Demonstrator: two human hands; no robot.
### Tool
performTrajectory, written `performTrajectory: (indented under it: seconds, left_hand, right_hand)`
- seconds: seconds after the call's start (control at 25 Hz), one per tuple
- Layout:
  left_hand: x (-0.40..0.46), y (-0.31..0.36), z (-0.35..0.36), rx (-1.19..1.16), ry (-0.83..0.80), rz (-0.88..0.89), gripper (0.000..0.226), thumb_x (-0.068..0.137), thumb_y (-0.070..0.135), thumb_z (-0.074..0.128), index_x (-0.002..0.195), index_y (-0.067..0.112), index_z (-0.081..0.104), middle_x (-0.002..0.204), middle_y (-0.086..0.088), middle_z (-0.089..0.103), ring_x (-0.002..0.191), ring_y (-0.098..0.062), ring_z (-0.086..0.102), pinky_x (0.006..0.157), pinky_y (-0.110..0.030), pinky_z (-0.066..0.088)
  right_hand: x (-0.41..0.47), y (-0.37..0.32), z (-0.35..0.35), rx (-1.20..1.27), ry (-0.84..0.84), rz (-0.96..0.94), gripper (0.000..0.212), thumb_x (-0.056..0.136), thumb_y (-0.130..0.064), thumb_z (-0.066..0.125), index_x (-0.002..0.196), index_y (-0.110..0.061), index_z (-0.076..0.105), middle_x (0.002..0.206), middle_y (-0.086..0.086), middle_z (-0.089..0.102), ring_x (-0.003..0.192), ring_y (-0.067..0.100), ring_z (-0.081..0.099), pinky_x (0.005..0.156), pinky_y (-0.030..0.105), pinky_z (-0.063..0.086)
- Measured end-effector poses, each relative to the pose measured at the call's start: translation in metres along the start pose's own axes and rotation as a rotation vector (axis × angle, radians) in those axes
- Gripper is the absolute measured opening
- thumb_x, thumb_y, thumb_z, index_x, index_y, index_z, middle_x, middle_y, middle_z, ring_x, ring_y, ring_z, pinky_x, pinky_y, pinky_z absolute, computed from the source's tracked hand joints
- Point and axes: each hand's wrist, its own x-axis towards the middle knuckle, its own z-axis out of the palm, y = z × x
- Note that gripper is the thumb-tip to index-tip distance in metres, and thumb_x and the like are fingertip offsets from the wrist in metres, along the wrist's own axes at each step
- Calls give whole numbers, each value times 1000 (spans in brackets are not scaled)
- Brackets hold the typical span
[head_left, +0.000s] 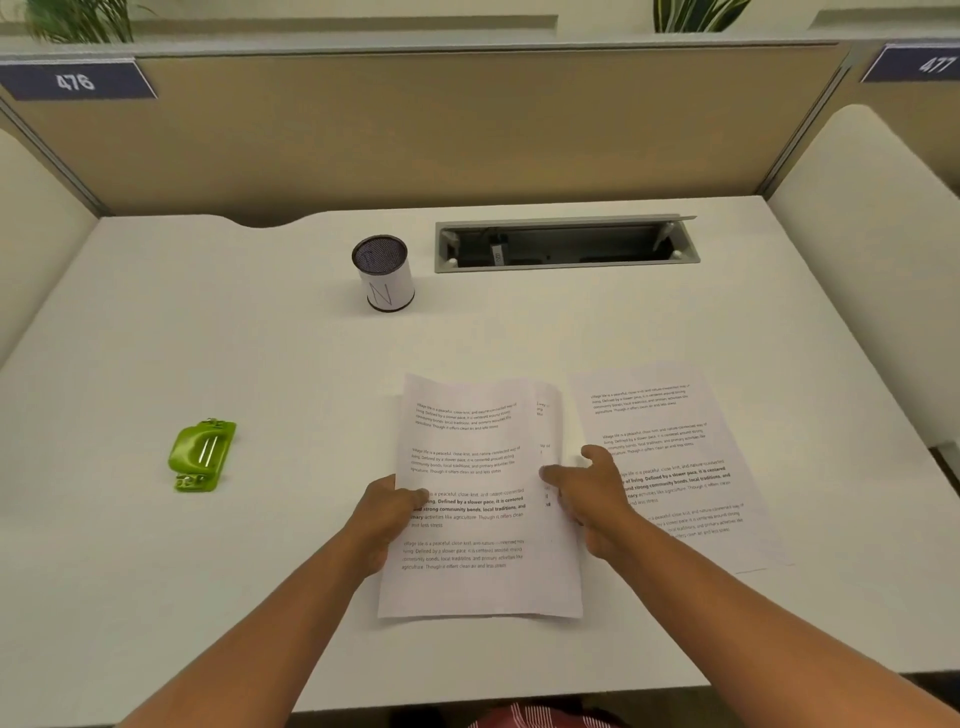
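Note:
A small stack of printed paper sheets (478, 571) lies near the front middle of the white desk (260, 364), its top sheet offset to the left of the one beneath. My left hand (387, 514) grips the stack's left edge, thumb on top of the text. My right hand (592, 493) holds the right edge, thumb and fingers on the paper. Another printed sheet (691, 431) lies flat to the right, partly under my right wrist.
A green hole punch (202, 456) sits at the left. A mesh pen cup (383, 280) with a white label stands at the back middle, beside an open cable tray slot (566, 244). Beige partitions wall the desk at the back and sides.

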Motion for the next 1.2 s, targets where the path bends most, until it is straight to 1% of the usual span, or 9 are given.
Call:
performTrajectory:
  seconds: [0.08,0.2,0.36,0.48,0.68,0.84,0.92,1.04,1.2]
  left_hand:
    - [-1,0,0,-4,-7,4,18,98,8,60,108,18,71,86,-2,82,78,-26,79,60,-39,62]
    - [-4,-1,1,-11,-11,16,19,98,7,60,108,18,71,87,-2,82,77,-24,79,59,-36,62]
    - [-11,0,-5,42,-17,72,19,99,10,59,111,19,71,99,-4,81,88,-26,78,74,-40,62]
    - [-16,5,-24,138,47,196,23,101,13,56,119,26,63,109,4,75,95,-20,74,76,-34,59]
    - [-24,27,-70,206,181,336,32,105,14,49,124,37,58,105,12,73,91,-16,74,65,-28,56]
    - [-29,47,-94,224,233,410,35,104,11,48,122,40,58,103,13,73,88,-14,73,63,-28,55]
    - [-31,51,-99,187,237,419,34,104,10,48,121,37,61,107,7,75,90,-18,74,67,-32,57]
    - [-36,51,-93,83,126,389,28,104,11,53,121,30,64,107,-1,79,91,-27,78,78,-47,63]
    - [-42,54,-69,-105,-103,347,30,102,9,57,126,24,64,113,-11,78,99,-36,76,83,-55,62]
  right_hand:
    - [3,-4,-4,45,-48,41,53,84,-17,79,131,-11,55,111,4,75,82,21,74,55,29,54]
    - [4,-1,-8,29,-138,55,19,91,-8,71,108,-15,71,87,0,82,72,20,79,54,32,59]
    - [5,1,-9,-157,-71,-50,18,96,-4,54,94,-10,70,85,12,76,69,24,67,60,32,50]
    - [8,-4,-15,-267,11,-202,21,98,-7,46,99,2,65,86,18,70,70,30,62,61,33,43]
    - [7,-39,-42,-242,39,-386,25,105,-18,47,101,-18,72,97,5,76,88,26,72,80,42,59]
    - [6,-69,-63,-188,-8,-438,24,106,-20,50,102,-21,74,91,0,81,81,22,77,66,35,61]
    - [3,-80,-71,-152,-69,-429,24,106,-20,51,103,-21,75,94,2,81,83,22,78,69,37,62]
    - [1,-85,-70,-87,-165,-393,22,105,-20,52,109,-18,74,102,8,81,92,30,78,82,47,62]
    - [-3,-80,-52,-19,-239,-347,20,105,-20,52,113,-15,70,105,6,81,92,25,78,82,46,62]
